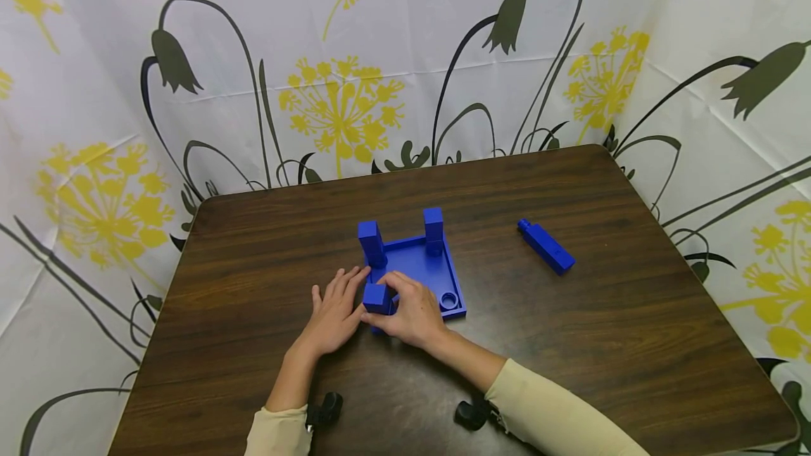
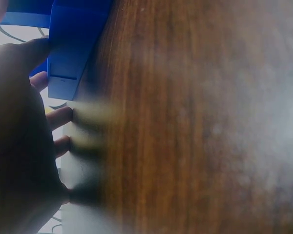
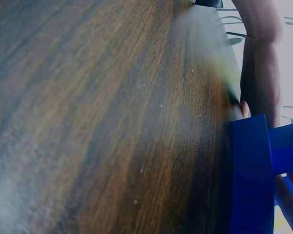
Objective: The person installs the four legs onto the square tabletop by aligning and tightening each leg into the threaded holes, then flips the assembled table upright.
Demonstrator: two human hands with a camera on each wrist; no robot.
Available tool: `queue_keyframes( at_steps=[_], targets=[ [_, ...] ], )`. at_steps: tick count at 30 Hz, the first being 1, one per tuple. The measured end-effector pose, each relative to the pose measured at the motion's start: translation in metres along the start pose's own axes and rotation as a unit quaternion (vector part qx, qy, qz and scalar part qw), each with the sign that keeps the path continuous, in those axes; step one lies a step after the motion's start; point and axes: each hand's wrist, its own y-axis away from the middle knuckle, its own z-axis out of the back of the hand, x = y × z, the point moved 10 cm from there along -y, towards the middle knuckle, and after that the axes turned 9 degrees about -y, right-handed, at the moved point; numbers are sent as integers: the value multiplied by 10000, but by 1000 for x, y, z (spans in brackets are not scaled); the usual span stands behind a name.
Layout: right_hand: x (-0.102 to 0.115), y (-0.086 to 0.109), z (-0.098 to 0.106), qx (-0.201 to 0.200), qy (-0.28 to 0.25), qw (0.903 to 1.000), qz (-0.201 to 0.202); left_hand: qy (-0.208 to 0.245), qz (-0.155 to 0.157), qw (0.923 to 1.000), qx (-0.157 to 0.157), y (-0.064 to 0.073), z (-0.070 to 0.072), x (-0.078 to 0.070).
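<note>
A blue square tray-like base (image 1: 418,269) lies on the table, its raised rim facing up. My right hand (image 1: 412,312) pinches a blue square post (image 1: 376,298) between thumb and fingers, upright at the base's near-left corner. With its fingers fairly straight, my left hand (image 1: 332,312) rests against the base's left side; the left wrist view shows fingertips at the blue side wall (image 2: 68,53). Two more blue posts, one at the far-left corner (image 1: 372,241) and one at the far-right (image 1: 434,231), stand upright. The near-right corner has a round socket (image 1: 448,300). The held post's lower end is mostly hidden.
A loose blue post (image 1: 548,248) with a threaded-looking round end lies on the table to the right of the base. The dark wood table (image 1: 253,252) has rounded corners. Behind it hangs a white curtain (image 1: 380,41) with yellow and green flowers.
</note>
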Motion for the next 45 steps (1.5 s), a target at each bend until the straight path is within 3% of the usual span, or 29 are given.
queue_keyframes(
  at_steps=[11,26,36,41,45],
  targets=[
    [1,2,-1,-132,193,9997,23,57,-27,10000,-11,1,0,0],
    [1,2,-1,-15,243,9997,49,75,-14,10000,-15,1,-1,1],
    [-2,1,-10,946,183,9953,-73,57,34,10000,-66,0,0,0],
    [-2,-2,-12,1449,-243,9891,-93,29,46,10000,25,0,-2,1],
    [-2,-4,-14,1899,-762,9788,26,18,52,10000,25,0,-2,2]
  ],
)
